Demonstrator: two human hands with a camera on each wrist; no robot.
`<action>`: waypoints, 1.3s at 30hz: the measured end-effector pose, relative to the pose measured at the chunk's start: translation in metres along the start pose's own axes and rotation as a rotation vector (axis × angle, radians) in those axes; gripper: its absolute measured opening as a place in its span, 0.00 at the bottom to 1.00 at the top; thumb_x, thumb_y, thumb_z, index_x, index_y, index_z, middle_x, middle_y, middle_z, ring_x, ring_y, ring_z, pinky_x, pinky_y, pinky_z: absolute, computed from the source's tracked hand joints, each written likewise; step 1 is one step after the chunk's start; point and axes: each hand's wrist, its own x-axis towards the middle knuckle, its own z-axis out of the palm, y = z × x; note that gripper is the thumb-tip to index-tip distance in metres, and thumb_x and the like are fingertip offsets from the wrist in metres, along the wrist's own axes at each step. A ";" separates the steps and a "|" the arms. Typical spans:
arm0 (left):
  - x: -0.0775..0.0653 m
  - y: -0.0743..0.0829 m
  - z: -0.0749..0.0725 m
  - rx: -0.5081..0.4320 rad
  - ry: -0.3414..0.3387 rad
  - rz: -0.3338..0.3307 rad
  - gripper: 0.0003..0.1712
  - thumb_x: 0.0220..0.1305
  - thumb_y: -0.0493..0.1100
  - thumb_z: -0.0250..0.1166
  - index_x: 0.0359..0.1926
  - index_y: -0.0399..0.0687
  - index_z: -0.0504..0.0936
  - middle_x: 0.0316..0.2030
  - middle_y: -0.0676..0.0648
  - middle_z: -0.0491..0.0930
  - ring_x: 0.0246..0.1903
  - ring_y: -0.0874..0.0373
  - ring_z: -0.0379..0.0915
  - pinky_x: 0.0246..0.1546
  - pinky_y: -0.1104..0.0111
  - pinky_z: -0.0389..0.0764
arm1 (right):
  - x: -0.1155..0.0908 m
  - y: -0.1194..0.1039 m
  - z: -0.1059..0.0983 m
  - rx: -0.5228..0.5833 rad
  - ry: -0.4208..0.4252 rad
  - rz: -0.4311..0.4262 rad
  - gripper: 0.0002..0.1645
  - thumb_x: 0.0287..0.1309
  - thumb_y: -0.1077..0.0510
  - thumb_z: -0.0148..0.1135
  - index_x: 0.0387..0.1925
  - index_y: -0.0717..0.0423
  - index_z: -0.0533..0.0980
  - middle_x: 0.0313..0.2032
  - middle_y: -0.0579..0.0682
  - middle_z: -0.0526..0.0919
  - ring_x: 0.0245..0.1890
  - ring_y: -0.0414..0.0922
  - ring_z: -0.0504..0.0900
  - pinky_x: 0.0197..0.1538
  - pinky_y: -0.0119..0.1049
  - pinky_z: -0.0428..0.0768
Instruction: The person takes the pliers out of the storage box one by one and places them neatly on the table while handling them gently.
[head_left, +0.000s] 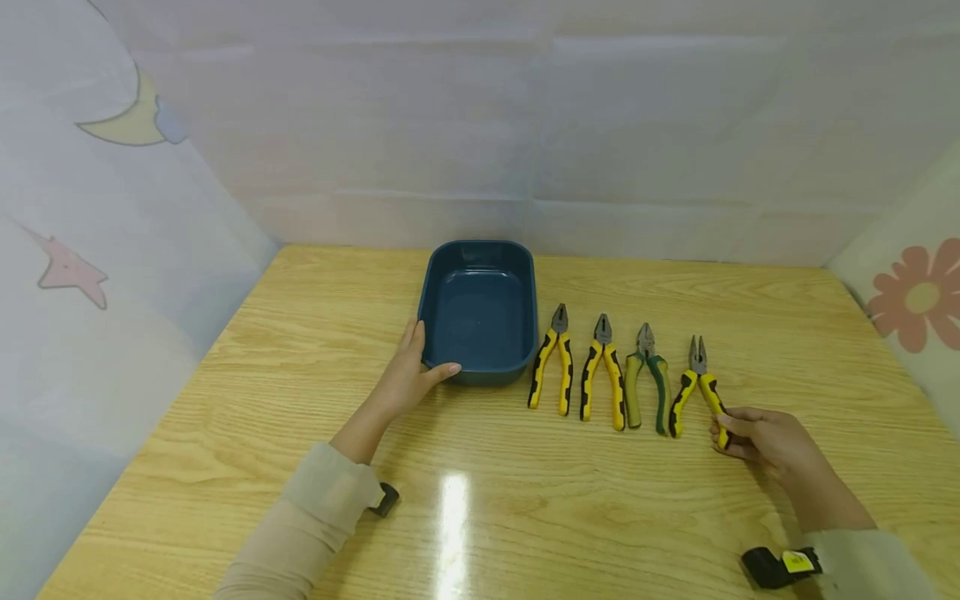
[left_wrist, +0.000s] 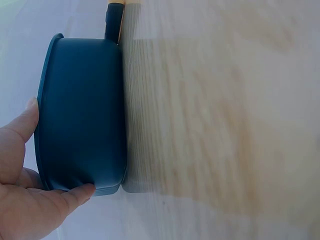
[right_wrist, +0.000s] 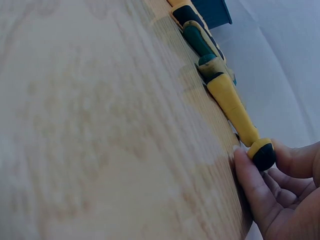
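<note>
A dark blue rectangular plastic tub stands on the table. My left hand holds its near left corner, thumb at the front rim and fingers along the left side; the left wrist view shows this hand against the tub. Farther right, my right hand pinches the end of the right handle of the yellow-and-black needle-nose pliers. These pliers lie with their handles spread. In the right wrist view, thumb and fingers of the hand are at the handle's tip.
Left of the held pliers lie green-handled pliers and two yellow-and-black combination pliers, side by side between tub and right hand. The wooden table meets a pale cloth backdrop behind.
</note>
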 end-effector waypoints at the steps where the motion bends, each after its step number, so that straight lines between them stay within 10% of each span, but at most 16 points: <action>1: 0.000 0.000 0.000 -0.001 -0.001 0.000 0.54 0.53 0.58 0.57 0.64 0.38 0.32 0.64 0.44 0.25 0.63 0.52 0.26 0.59 0.57 0.45 | 0.000 0.000 0.000 0.002 -0.003 0.003 0.09 0.55 0.56 0.55 0.36 0.56 0.73 0.25 0.44 0.79 0.26 0.40 0.79 0.31 0.33 0.77; 11: 0.000 0.001 -0.002 0.000 -0.011 -0.012 0.54 0.53 0.58 0.57 0.65 0.39 0.32 0.64 0.45 0.24 0.63 0.52 0.26 0.59 0.57 0.44 | -0.003 -0.005 0.003 -0.039 0.041 -0.016 0.05 0.48 0.52 0.61 0.29 0.47 0.75 0.25 0.43 0.78 0.26 0.40 0.79 0.31 0.34 0.78; 18: 0.000 0.002 -0.002 0.001 -0.015 -0.013 0.53 0.54 0.57 0.57 0.64 0.38 0.32 0.64 0.44 0.25 0.63 0.52 0.25 0.59 0.58 0.44 | -0.006 -0.005 0.008 -0.146 0.114 0.000 0.30 0.50 0.54 0.61 0.45 0.77 0.68 0.24 0.44 0.76 0.23 0.40 0.80 0.31 0.34 0.78; 24: 0.001 0.003 -0.003 0.011 -0.022 -0.015 0.54 0.54 0.58 0.57 0.64 0.38 0.31 0.64 0.45 0.24 0.63 0.52 0.25 0.59 0.57 0.44 | -0.008 -0.006 0.015 -0.239 0.168 -0.020 0.28 0.51 0.54 0.59 0.42 0.78 0.69 0.22 0.46 0.77 0.22 0.39 0.79 0.29 0.33 0.78; 34: -0.002 0.000 -0.003 0.238 0.021 0.030 0.53 0.53 0.63 0.53 0.64 0.33 0.39 0.64 0.38 0.31 0.61 0.45 0.20 0.57 0.48 0.43 | -0.017 -0.019 0.034 -0.881 0.183 -0.174 0.40 0.54 0.39 0.49 0.48 0.76 0.66 0.38 0.69 0.74 0.37 0.63 0.72 0.33 0.50 0.71; 39: -0.006 0.004 -0.001 0.452 0.096 0.098 0.49 0.54 0.63 0.52 0.64 0.36 0.45 0.64 0.37 0.35 0.61 0.44 0.19 0.56 0.47 0.36 | -0.023 -0.031 0.059 -0.962 0.116 -0.391 0.38 0.55 0.48 0.54 0.52 0.79 0.60 0.49 0.77 0.62 0.47 0.71 0.61 0.42 0.61 0.64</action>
